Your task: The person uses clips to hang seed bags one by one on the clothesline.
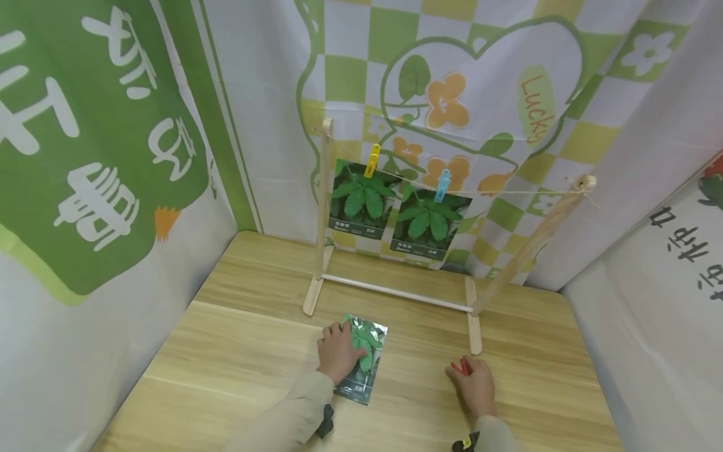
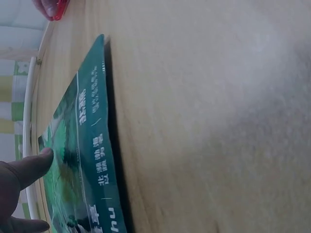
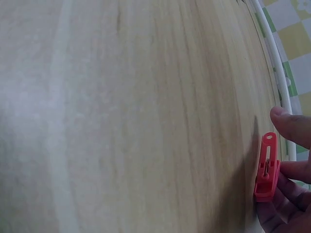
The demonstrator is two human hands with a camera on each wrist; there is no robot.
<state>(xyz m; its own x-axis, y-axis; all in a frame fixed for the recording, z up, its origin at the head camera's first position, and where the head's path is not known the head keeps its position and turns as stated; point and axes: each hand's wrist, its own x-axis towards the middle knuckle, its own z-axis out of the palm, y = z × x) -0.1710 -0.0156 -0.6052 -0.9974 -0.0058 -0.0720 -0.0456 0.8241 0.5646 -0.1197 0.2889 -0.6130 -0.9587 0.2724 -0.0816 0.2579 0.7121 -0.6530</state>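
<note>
A glossy green packet with a leaf picture (image 1: 369, 370) lies on the table, its lower edge slightly raised in the left wrist view. My left hand (image 1: 337, 353) holds it by its left side, the thumb across the printed face and the fingers at the upper left edge. In my right hand (image 1: 477, 384) is a red clothespin (image 3: 267, 167), gripped low over the wood, right of the packet. Two similar packets hang from a string on a wooden stand: the left packet (image 1: 361, 204) by a yellow clothespin (image 1: 372, 160), the right packet (image 1: 427, 223) by a blue clothespin (image 1: 443, 185).
The stand's left post (image 1: 323, 207) and right post (image 1: 528, 248) rise behind my hands, joined low down by a white rod (image 1: 395, 290). String (image 1: 514, 192) runs between the post tops. Patterned curtains (image 1: 271, 113) enclose the wooden table (image 1: 237, 351).
</note>
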